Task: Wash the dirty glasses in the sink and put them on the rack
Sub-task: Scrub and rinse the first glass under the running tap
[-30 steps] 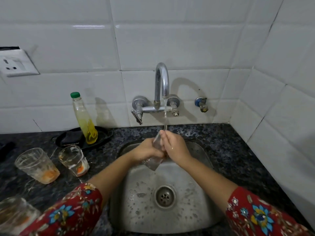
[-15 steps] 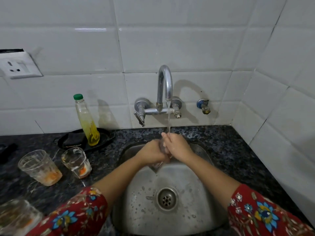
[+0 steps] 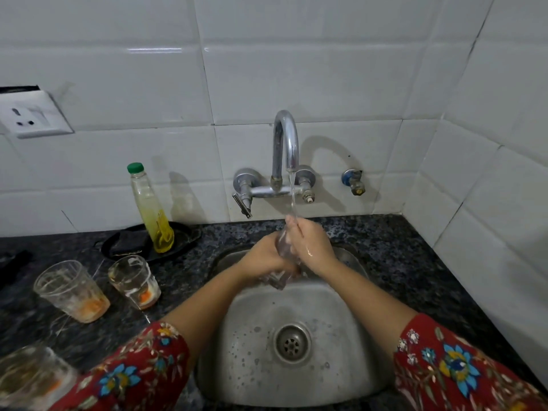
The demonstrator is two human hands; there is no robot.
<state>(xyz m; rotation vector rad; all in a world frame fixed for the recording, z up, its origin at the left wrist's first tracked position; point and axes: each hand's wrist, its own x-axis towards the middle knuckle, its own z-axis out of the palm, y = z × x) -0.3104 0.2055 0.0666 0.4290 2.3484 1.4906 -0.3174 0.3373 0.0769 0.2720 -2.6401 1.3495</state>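
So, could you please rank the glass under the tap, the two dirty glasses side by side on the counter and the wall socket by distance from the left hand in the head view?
1. Glass under the tap: gripped by the left hand.
2. Dirty glass nearer the sink: on the counter, left of the sink.
3. Dirty glass beside it: further left.
4. Wall socket: high, far left.
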